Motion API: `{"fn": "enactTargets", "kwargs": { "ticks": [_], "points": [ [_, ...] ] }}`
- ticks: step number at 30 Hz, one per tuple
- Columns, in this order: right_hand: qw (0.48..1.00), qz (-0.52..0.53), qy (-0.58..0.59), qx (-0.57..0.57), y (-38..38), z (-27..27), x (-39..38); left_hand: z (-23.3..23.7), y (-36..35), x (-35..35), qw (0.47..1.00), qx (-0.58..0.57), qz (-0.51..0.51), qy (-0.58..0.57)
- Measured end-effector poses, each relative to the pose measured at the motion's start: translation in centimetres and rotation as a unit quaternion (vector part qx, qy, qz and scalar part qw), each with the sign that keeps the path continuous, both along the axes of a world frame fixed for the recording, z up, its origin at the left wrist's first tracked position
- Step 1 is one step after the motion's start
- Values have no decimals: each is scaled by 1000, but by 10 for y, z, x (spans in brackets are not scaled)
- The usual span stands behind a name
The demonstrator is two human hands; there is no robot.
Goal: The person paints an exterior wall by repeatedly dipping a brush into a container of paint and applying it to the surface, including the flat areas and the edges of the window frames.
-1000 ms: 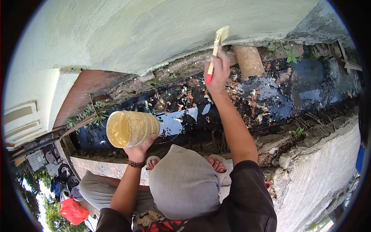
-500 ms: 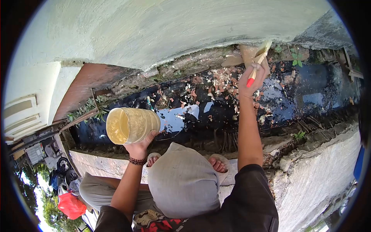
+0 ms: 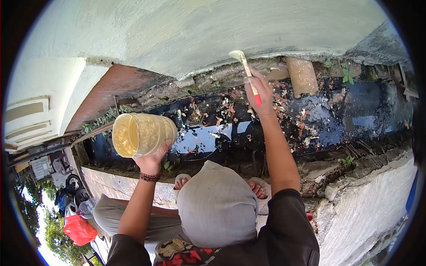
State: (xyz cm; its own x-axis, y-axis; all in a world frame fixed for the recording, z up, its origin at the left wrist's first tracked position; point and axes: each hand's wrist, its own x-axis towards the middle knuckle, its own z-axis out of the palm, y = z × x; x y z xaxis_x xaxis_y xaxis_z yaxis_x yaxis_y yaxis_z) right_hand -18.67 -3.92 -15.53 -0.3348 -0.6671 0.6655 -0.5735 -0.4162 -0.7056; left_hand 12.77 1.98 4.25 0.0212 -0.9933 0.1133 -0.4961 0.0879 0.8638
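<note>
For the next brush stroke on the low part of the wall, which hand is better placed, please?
Probably the right hand: it holds the brush, bristles near the wall's lower edge. The left hand is busy supporting the container.

Daylight, outdoors, fairly bright. Sky glare blown out lower left; bright reflections on dark water. Ditch edges shadowed, wall evenly lit. Strong fisheye bend, black vignette, bluish fringe at rim. Brush slightly soft; far background lacks detail.
</note>
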Motion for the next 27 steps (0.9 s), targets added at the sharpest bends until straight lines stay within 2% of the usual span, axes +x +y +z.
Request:
{"fn": "enactTargets", "kwargs": {
  "ticks": [1, 3, 4, 6, 7, 9, 11, 13, 15, 16, 17, 18, 19, 20, 22, 24, 26, 27],
  "points": [
    [999, -49, 4, -8, 7, 2, -16, 4, -4, 7, 1000, -1, 1, 5],
    [983, -179, -9, -48, 12, 4, -33, 11, -13, 18, 997, -29, -30, -58],
    [983, -178, -8, -52, 10, 7, -39, 17, -16, 17, 998, -38, -36, -30],
    [937, -334, -95, -45, 6, 13, -47, 29, -22, 27, 997, -35, -42, -46],
    [936, -334, -95, -46, 1, 16, -41, 34, -23, 32, 996, -28, -49, -64],
    [961, -277, 11, -15, -16, 23, -15, 44, -23, 36, 998, -34, -45, -35],
    [983, -174, 52, -37, -12, 20, 27, 55, -22, 37, 993, -75, -49, -76],
    [995, 26, 89, -31, 6, 11, 52, 57, -18, 39, 995, -72, -43, -52],
    [962, 155, 222, 42, 19, 8, 45, 53, -15, 49, 996, -57, -23, -64],
    [963, 166, 202, 63, 23, 17, 31, 51, -13, 51, 997, -53, -22, -48],
    [970, 123, 210, 22, 15, 7, 9, 51, -10, 52, 997, -53, -24, -47],
    [977, 52, 203, 41, 14, 11, -20, 52, -6, 51, 997, -53, -23, -54],
    [984, 30, 168, 51, 18, 23, -54, 52, -3, 52, 997, -53, -21, -60],
    [983, 8, 181, 42, 22, 29, -84, 53, -1, 56, 997, -57, -19, -56],
    [981, -58, 179, 38, 33, 21, -127, 55, 2, 68, 994, -47, -44, -87],
    [979, -86, 185, 19, 37, 27, -137, 57, 3, 77, 993, -46, -52, -97],
    [971, -193, 143, 8, 37, 29, -130, 60, 1, 81, 991, -47, -65, -107],
    [970, -194, 148, 4, 31, 31, -122, 63, -1, 81, 988, -52, -85, -117]
  ]
}}
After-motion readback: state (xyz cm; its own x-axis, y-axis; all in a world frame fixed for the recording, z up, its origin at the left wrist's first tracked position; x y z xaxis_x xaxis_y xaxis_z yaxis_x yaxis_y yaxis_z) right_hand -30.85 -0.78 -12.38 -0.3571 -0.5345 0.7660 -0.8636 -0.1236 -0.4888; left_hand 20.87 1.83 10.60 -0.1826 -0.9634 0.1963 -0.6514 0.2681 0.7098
